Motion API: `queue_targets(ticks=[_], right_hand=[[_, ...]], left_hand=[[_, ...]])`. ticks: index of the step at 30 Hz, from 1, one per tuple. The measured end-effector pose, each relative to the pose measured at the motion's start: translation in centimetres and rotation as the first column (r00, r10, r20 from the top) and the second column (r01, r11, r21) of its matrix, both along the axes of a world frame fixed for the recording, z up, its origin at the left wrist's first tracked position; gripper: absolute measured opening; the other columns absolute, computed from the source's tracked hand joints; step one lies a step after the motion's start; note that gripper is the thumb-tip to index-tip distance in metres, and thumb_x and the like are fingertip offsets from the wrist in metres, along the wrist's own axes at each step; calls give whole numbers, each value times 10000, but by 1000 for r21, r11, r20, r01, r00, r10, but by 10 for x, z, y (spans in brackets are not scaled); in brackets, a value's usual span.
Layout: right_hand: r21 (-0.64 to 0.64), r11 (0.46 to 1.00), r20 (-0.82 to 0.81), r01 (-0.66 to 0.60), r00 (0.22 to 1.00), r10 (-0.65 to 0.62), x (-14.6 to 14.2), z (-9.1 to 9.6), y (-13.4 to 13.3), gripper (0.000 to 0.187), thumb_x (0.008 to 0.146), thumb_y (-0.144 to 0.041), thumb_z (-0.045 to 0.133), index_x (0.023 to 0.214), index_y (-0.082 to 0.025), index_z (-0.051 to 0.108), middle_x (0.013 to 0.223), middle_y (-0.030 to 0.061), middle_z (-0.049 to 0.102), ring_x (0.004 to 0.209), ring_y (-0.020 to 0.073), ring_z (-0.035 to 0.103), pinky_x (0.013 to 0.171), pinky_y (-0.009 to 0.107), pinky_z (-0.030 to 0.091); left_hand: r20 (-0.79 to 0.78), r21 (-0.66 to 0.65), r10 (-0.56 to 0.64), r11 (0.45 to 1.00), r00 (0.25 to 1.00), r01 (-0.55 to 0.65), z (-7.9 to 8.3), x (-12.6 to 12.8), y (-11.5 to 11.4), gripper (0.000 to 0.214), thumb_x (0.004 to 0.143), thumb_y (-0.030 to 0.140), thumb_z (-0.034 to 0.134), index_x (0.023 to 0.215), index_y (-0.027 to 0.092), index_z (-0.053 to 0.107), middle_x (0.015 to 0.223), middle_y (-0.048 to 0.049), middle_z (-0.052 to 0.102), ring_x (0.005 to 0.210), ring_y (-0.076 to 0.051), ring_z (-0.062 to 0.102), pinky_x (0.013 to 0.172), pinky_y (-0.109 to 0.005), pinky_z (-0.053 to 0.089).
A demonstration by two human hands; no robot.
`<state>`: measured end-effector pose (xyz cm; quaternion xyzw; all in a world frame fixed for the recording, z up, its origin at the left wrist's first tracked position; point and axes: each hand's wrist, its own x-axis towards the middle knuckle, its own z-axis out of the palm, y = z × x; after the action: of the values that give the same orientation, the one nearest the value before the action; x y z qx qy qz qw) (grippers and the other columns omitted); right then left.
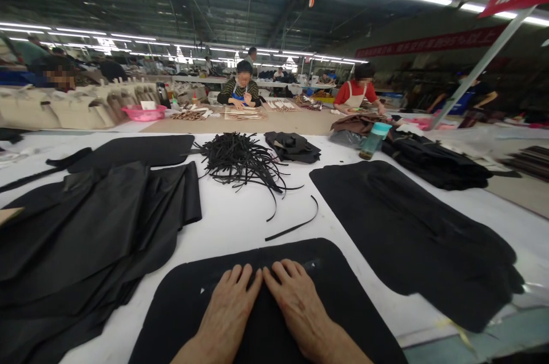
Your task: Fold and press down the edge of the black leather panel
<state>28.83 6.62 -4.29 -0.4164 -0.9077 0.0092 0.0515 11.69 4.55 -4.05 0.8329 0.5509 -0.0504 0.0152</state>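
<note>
Both of my hands rest side by side on a black rounded-corner panel point(171, 312) that lies flat in front of me. My left hand point(231, 307) presses its fingers on the upper middle of the panel. Beside it, my right hand point(295, 304) does the same, and the index fingers nearly meet. Neither hand shows anything in its fingers. Beyond the panel lie a loose black strip point(295, 225) and a tangled heap of thin black strips point(235, 158). Small white marks show on the panel near the hands.
Draped black sheets point(98, 232) cover the left side. More black panels point(412, 232) lie at the right, below a stack of folded black pieces point(433, 158). A jar with a turquoise lid point(374, 141) stands on the white table point(244, 221). Co-workers sit across.
</note>
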Motion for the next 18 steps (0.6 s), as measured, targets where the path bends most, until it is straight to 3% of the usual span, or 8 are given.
queue_targets(ticks=[5, 11, 14, 18], right_hand=[[-62, 998, -21, 1, 1000, -3, 3, 1, 1, 728, 596, -209, 760, 1252, -131, 455, 1147, 103, 491, 998, 289, 442, 944, 398, 391], [13, 979, -79, 205, 976, -203, 24, -3, -3, 328, 771, -102, 575, 1096, -131, 543, 1025, 81, 530, 925, 241, 474, 859, 346, 428], [10, 972, -73, 235, 970, -234, 39, 0, -4, 348, 721, -108, 606, 1065, -129, 558, 1016, 89, 533, 913, 249, 476, 859, 354, 422], [25, 959, -61, 282, 958, -280, 51, 4, -2, 381, 659, -153, 647, 1030, -126, 564, 989, 99, 532, 899, 265, 466, 873, 395, 400]], left_hand=[[-33, 28, -10, 1000, 999, 11, -13, -5, 3, 739, 706, -101, 252, 1348, 246, 372, 1325, -91, 481, 1199, -268, 454, 977, -454, 432], [-78, 127, -23, 991, 997, 33, -16, -10, -7, 681, 708, -129, 232, 1282, 158, 461, 1255, -78, 548, 1149, -210, 490, 971, -358, 455], [-74, 206, 21, 979, 997, -6, -10, -13, -12, 662, 717, -142, 222, 1231, 154, 516, 1201, -46, 589, 1116, -167, 507, 989, -298, 430], [-75, 171, 0, 985, 997, 13, -13, -27, -13, 668, 721, -122, 224, 1242, 189, 504, 1225, -17, 579, 1131, -168, 508, 974, -286, 442]])
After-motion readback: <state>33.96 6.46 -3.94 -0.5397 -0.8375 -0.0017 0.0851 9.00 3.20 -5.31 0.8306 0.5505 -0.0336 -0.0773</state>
